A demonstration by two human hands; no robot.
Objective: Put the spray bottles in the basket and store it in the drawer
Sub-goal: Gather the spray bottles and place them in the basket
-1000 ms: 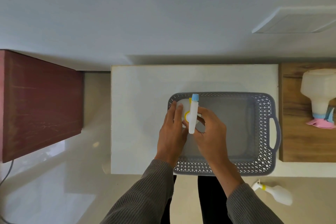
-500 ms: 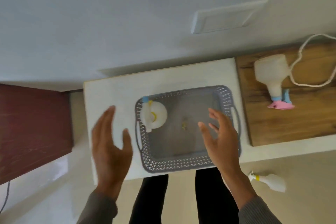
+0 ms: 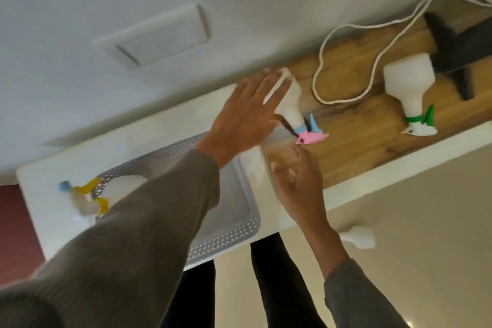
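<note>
A grey perforated basket sits on the white cabinet top. At its left end lies a white spray bottle with a yellow and blue head. A white bottle with a pink and blue head stands on the wooden surface. My left hand is spread open over that bottle's body, fingers apart, at or just short of it. My right hand is open just below the pink head. A white bottle with a green head stands further right.
A white cord loops across the wooden surface behind the bottles. A dark stand sits at the far right. Another white spray bottle lies on the floor beside my legs. A dark red cabinet stands to the left.
Both hands let go of the yellow-headed bottle in the basket and moved right toward the pink-headed bottle. The view swung right, bringing the green-headed bottle into sight.
</note>
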